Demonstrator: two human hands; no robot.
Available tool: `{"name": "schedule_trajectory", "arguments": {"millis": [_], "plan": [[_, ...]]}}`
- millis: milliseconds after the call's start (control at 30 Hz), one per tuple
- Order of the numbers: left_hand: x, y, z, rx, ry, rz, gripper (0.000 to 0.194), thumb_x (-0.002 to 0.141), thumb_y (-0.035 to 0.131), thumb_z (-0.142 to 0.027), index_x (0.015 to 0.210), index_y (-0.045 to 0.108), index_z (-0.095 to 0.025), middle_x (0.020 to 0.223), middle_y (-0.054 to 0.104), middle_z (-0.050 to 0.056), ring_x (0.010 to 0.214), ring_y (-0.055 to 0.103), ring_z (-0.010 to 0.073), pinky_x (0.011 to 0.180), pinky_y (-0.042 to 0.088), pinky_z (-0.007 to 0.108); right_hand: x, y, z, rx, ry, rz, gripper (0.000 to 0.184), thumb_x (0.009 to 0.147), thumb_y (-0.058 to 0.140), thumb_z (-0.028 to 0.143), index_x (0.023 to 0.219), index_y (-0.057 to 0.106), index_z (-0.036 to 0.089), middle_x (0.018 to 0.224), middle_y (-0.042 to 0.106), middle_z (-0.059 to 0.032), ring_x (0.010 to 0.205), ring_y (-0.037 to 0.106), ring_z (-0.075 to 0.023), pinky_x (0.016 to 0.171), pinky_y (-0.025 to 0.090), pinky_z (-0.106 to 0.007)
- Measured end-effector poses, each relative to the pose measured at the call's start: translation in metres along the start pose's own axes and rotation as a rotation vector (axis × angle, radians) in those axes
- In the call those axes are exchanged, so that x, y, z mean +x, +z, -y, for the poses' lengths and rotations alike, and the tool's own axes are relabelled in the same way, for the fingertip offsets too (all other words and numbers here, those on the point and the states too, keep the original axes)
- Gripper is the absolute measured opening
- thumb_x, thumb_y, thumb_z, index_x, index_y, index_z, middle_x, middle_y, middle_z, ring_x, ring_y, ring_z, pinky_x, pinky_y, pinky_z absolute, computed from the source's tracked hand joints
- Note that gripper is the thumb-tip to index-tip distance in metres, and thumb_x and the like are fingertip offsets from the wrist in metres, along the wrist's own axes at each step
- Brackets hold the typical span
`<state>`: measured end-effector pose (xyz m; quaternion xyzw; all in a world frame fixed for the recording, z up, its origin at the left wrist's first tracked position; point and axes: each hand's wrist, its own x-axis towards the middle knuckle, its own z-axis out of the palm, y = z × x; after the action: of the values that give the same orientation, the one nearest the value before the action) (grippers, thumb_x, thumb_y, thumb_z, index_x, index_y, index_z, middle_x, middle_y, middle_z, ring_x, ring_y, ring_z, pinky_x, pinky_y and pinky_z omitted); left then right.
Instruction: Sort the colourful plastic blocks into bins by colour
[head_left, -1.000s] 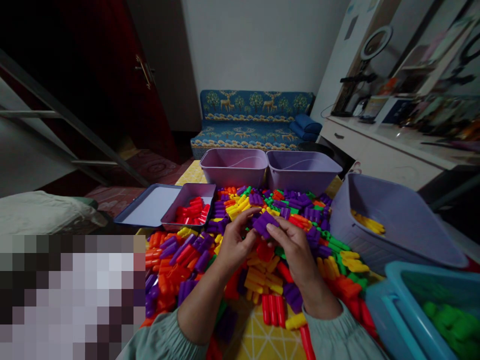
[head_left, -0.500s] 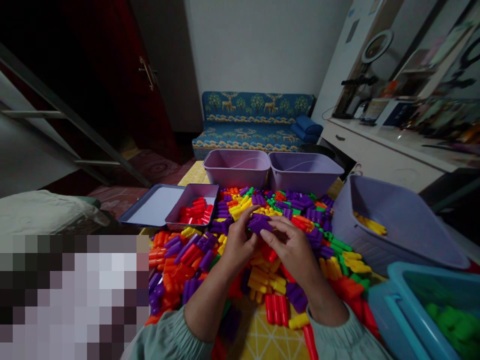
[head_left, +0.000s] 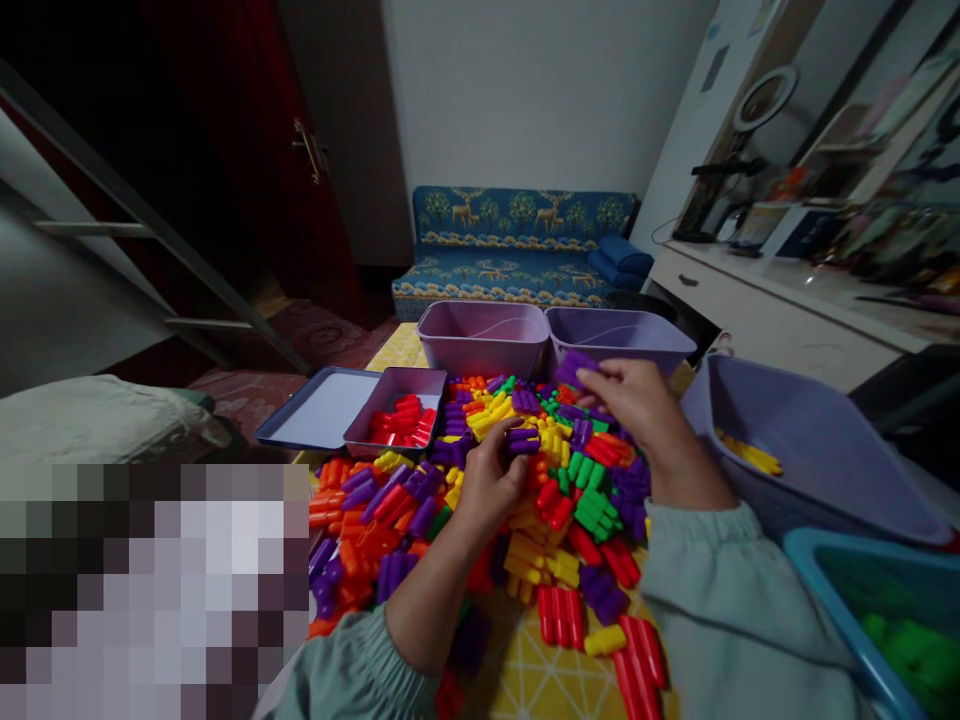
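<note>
My right hand [head_left: 634,400] is raised at the far side of the heap, pinching a purple plastic building block [head_left: 576,368] in front of the back right bin. Over the middle of the pile, my left hand [head_left: 491,478] has its thumb and fingers curved about another purple block [head_left: 523,440]. Around both hands lie many loose blocks, among them green blocks [head_left: 597,512], yellow blocks [head_left: 525,558] and red blocks [head_left: 560,617]. The left hand's lower fingers are hidden behind the hand.
Two purple bins [head_left: 484,350] stand along the back. A larger purple bin [head_left: 795,500] at the right holds yellow blocks. A blue tub [head_left: 806,575] with green pieces is nearer. At left, a small box [head_left: 360,440] contains red blocks. A yellow patterned cloth [head_left: 532,670] lies underneath.
My hands were together at a purple block and are now apart. The right one has moved away and rightward with a purple block; the left has stayed near the middle.
</note>
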<state>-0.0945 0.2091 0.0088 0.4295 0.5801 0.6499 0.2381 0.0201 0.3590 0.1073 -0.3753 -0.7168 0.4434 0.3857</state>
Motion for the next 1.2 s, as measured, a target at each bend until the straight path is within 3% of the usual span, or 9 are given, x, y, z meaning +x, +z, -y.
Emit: {"name": "schedule_trajectory", "arguments": {"millis": [67,133,367,467,667,933,1033,1133,1200], "plan": [[0.0,0.0,0.0,0.011,-0.007,-0.001,0.045,0.079,0.058,-0.012,0.123,0.057,-0.016,0.103,0.07,0.008,0.093,0.068,0.0188,0.082,0.053,0.03,0.015,0.003,0.01,0.286,-0.018,-0.225,0.039,0.07,0.072,0.054,0.075,0.066,0.016,0.071,0.072,-0.0069,0.055,0.066,-0.0157,0.044,0.045,-0.021],[0.0,0.0,0.0,0.014,-0.009,0.001,0.045,0.079,0.058,-0.012,0.124,0.056,-0.016,0.102,0.07,0.008,0.091,0.068,0.0187,0.079,0.053,0.03,0.015,0.011,0.013,0.467,-0.006,-0.317,0.047,0.072,0.068,0.061,0.086,0.066,0.017,0.085,0.074,-0.0085,0.062,0.068,-0.0149,0.047,0.048,-0.021],[-0.002,-0.002,-0.001,-0.011,0.008,-0.048,0.041,0.089,0.057,-0.028,0.129,0.056,-0.02,0.08,0.066,0.002,0.072,0.063,0.0169,0.069,0.051,0.028,-0.052,0.042,-0.025,0.177,0.017,0.072,0.047,0.073,0.068,0.059,0.088,0.072,0.015,0.077,0.072,-0.0074,0.06,0.066,-0.0175,0.046,0.047,-0.024],[-0.002,-0.004,-0.003,0.049,0.048,-0.053,0.038,0.094,0.051,-0.032,0.129,0.057,-0.021,0.084,0.066,0.003,0.075,0.061,0.0175,0.073,0.049,0.03,-0.068,0.047,-0.041,0.145,0.031,0.187,0.041,0.076,0.068,0.053,0.095,0.073,0.017,0.08,0.073,-0.0062,0.064,0.067,-0.0178,0.05,0.051,-0.026],[-0.003,-0.005,-0.009,0.131,0.095,-0.002,0.037,0.097,0.047,-0.032,0.131,0.056,-0.021,0.098,0.068,0.005,0.09,0.061,0.0195,0.082,0.046,0.03,-0.074,0.045,-0.046,0.066,0.011,0.255,0.026,0.072,0.072,0.031,0.094,0.068,0.017,0.073,0.069,-0.0011,0.059,0.063,-0.0147,0.053,0.05,-0.026],[-0.004,-0.002,-0.008,0.066,0.073,-0.022,0.04,0.093,0.054,-0.032,0.131,0.054,-0.02,0.109,0.066,0.008,0.071,0.062,0.0131,0.067,0.05,0.025,-0.044,0.024,-0.027,0.045,0.015,0.255,0.021,0.056,0.074,0.019,0.075,0.064,0.017,0.063,0.065,0.0019,0.055,0.059,-0.0123,0.05,0.046,-0.023],[-0.003,-0.002,-0.004,0.064,0.075,-0.02,0.035,0.092,0.054,-0.029,0.125,0.058,-0.019,0.105,0.067,0.008,0.068,0.063,0.0126,0.063,0.05,0.024,-0.014,0.017,-0.018,0.181,0.021,0.082,0.028,0.053,0.079,0.022,0.076,0.063,0.017,0.061,0.065,0.0021,0.053,0.06,-0.0123,0.049,0.048,-0.023],[-0.003,-0.002,-0.003,0.125,0.126,-0.029,0.028,0.09,0.055,-0.023,0.117,0.063,-0.019,0.101,0.069,0.008,0.071,0.063,0.0135,0.065,0.05,0.025,0.003,0.017,-0.013,0.537,-0.011,-0.153,0.044,0.058,0.082,0.038,0.091,0.06,0.019,0.081,0.071,-0.0014,0.072,0.07,-0.0165,0.065,0.058,-0.028],[-0.003,-0.003,-0.004,0.188,0.199,-0.045,0.024,0.089,0.054,-0.018,0.11,0.066,-0.018,0.096,0.069,0.007,0.076,0.064,0.0151,0.069,0.049,0.026,0.001,0.019,-0.017,0.602,-0.012,-0.187,0.053,0.061,0.082,0.044,0.1,0.058,0.02,0.092,0.072,-0.0044,0.082,0.071,-0.0192,0.071,0.059,-0.032]]}}
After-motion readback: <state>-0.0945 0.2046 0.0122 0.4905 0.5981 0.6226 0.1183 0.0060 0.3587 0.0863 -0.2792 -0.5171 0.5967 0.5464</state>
